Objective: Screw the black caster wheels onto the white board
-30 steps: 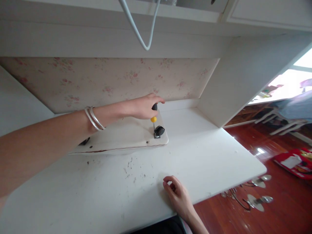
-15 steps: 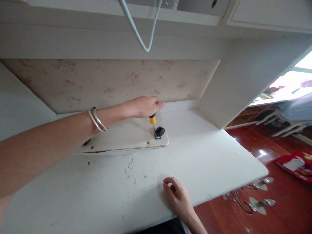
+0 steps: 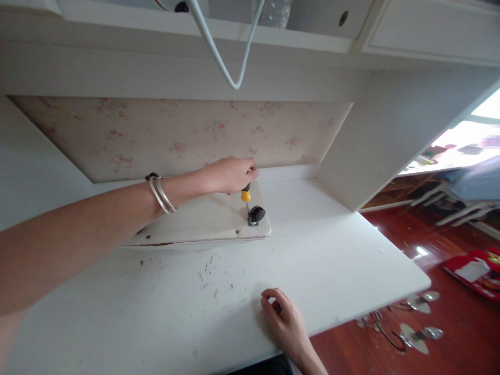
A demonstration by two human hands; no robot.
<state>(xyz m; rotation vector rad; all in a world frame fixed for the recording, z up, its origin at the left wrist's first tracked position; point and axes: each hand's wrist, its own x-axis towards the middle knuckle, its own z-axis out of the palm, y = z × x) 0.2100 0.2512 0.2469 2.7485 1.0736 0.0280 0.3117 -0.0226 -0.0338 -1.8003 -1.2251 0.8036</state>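
My left hand (image 3: 234, 174) is wrapped round the handle of a yellow and black screwdriver (image 3: 246, 196), which points down. Its metal shaft reaches the mounting plate of a small black caster wheel (image 3: 257, 213). That caster sits near the right end of a white board (image 3: 203, 221) with rounded corners and a cracked front edge; my left forearm covers part of the board. On the white desk (image 3: 324, 260), closer to me, rests my right hand (image 3: 284, 317). Its fingers are curled, thumb against forefinger, and whatever may lie inside is hidden.
A white cable (image 3: 234, 83) hangs in a loop from the shelf (image 3: 304, 39) above. Dark specks (image 3: 207, 271) mark the desk in front of the board. A side panel (image 3: 359, 135) rises at right. On the red floor are a red tray (image 3: 474, 271) and metal lamp-like parts (image 3: 416, 336).
The view has shifted slightly, showing more of the shelf. My left hand has turned a little on the screwdriver, which stays at the caster plate. My right hand keeps its curled pose.
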